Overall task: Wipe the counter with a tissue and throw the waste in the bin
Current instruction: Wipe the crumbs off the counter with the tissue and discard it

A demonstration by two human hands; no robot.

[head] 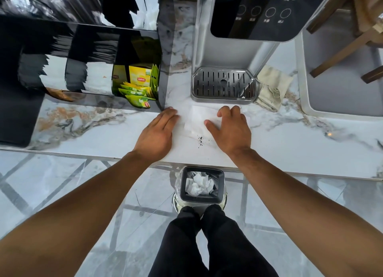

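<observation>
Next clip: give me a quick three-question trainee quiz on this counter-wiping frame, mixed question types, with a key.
1. True or false: the right hand presses on the tissue.
2. Where do the dark crumbs lie? A) on the counter by the tissue's near edge B) in the drip tray C) on the floor
3. Fill in: the bin below the counter edge already holds crumpled ____.

Key: 1 true; 2 A; 3 tissue. The left hand lies flat on the counter beside the tissue.
</observation>
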